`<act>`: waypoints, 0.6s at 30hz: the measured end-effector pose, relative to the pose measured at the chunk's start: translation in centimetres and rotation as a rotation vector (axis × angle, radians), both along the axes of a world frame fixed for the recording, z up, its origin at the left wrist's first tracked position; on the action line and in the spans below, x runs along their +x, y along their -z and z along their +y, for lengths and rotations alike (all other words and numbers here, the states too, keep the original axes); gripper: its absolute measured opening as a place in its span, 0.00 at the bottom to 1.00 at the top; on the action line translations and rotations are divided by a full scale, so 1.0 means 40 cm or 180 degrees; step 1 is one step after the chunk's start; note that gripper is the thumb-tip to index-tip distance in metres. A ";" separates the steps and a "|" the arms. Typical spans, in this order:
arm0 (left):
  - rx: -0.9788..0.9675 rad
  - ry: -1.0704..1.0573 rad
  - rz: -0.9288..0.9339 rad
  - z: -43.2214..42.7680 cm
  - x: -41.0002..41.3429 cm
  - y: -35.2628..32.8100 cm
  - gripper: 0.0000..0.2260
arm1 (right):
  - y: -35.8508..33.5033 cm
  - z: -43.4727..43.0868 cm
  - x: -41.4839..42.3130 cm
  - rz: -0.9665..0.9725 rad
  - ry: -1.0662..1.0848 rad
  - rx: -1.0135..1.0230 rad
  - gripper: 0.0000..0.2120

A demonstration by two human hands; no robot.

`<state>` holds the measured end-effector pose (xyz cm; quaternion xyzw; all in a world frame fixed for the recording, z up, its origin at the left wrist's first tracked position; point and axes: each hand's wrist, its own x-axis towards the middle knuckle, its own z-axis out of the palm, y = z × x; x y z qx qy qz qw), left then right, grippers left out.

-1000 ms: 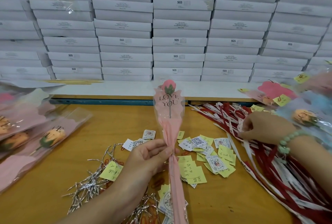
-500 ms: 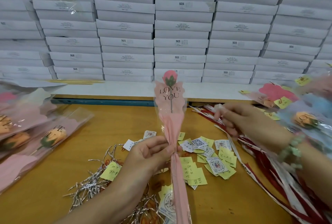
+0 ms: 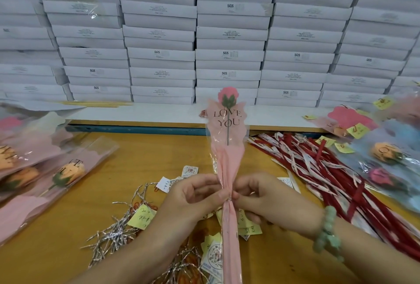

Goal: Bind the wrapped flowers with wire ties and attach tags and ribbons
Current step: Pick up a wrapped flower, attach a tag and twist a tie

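Both your hands meet at the waist of the wrapped rose [image 3: 227, 158]. Your left hand [image 3: 193, 197] curls its fingers and pinches the gathered pink wrap from one side. Your right hand [image 3: 268, 199] pinches the same spot from the other, thumb and forefinger closed. Whether a tie sits between them is too small to tell. The rose stands upright over the wooden table [image 3: 147, 154], bloom up, stem end down toward you, between the loose silver wire ties [image 3: 113, 233] and the ribbons [image 3: 318, 170].
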<state>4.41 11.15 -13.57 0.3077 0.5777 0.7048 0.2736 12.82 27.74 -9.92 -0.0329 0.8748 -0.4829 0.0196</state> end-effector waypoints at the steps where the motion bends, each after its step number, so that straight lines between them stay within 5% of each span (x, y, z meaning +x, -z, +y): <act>1: -0.0022 0.0011 -0.0010 0.000 0.000 0.001 0.13 | 0.001 0.000 0.001 -0.0072 0.0002 -0.0036 0.09; 7: -0.0161 -0.0119 -0.0046 -0.002 -0.012 0.012 0.14 | 0.006 0.009 -0.003 -0.0305 0.0104 -0.0214 0.03; 13: -0.0082 -0.0161 -0.0077 -0.003 -0.020 0.013 0.15 | -0.030 0.038 0.003 -0.0708 0.0024 -0.0060 0.08; 18: -0.0081 -0.0076 0.0017 -0.005 -0.013 0.012 0.12 | -0.032 0.022 -0.003 -0.0443 0.0181 0.0057 0.08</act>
